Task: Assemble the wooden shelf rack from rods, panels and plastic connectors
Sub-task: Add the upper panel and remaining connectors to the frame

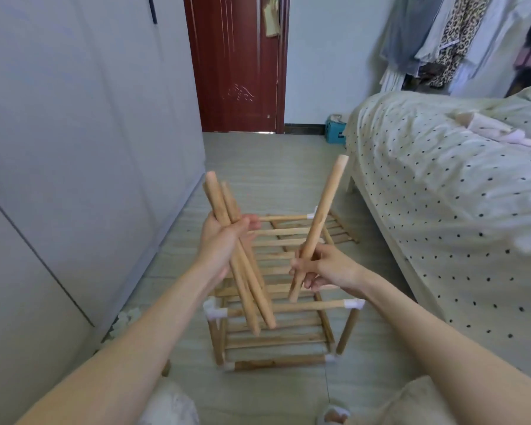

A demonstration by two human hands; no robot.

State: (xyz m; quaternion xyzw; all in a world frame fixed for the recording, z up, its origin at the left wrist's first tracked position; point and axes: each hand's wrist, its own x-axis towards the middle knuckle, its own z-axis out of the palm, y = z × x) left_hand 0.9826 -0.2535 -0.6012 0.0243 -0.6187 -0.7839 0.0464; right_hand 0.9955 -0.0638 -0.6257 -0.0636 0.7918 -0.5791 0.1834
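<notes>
A: Hands, both raised over a half-built wooden shelf rack (276,305) on the floor. What does each one hold?

B: The left hand (224,240) is clenched round a bundle of wooden rods (242,271), at least two, thumb folded across the front. The rods slant from upper left, far from the viewer, down to lower right, their low ends hanging above the rack's near side. The forearm reaches in from the lower left.

A: And the other?

B: The right hand (322,268) grasps a single wooden rod (318,225) near its lower end, fingers curled round it. That rod leans up and to the right, its top reaching toward the bed (442,179). The right forearm comes in from the lower right.

A: Where is the rack itself?

B: Directly beneath both hands, centre of the floor (273,167), between a pale wardrobe (74,148) on the left and the dotted bed on the right. It shows slatted panels and white plastic connectors (215,312) at its corners. A second slatted panel (341,230) lies flat just beyond it. A dark red door (236,62) stands at the far end.
</notes>
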